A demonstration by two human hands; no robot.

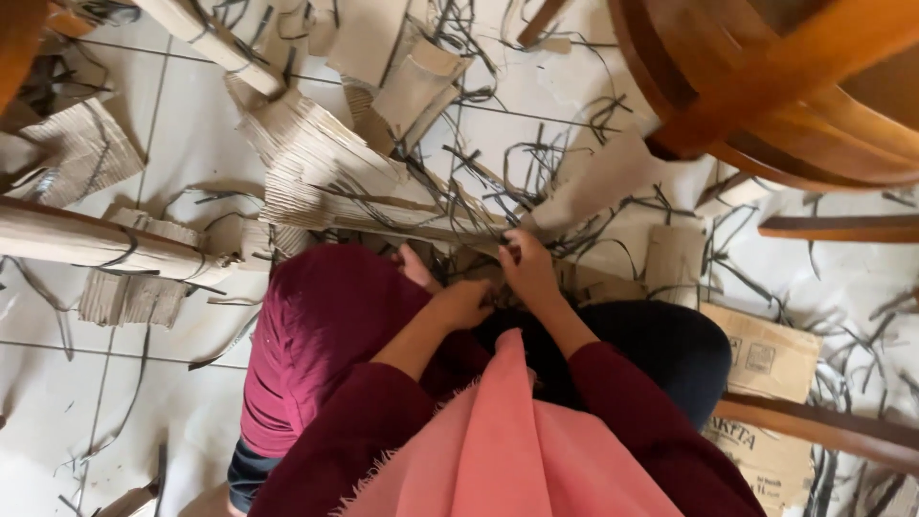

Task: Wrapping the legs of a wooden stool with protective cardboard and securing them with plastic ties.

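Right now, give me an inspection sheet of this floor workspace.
Surface: white tiled floor, largely covered with scraps.
Job's things: thin dark strips in a tangle in front of the knees; both hands work at them.
Clutter: corrugated cardboard pieces, tied cardboard bundles, flat printed cardboard boxes on the right.
Hands: left hand closed, resting low by the lap; right hand pinching at the strips. What exactly each holds cannot be told.
Cables: nothing seen; only loose dark strips.
Surroundings: wooden chair at the upper right; the person sits on the floor in a maroon garment with a pink scarf.
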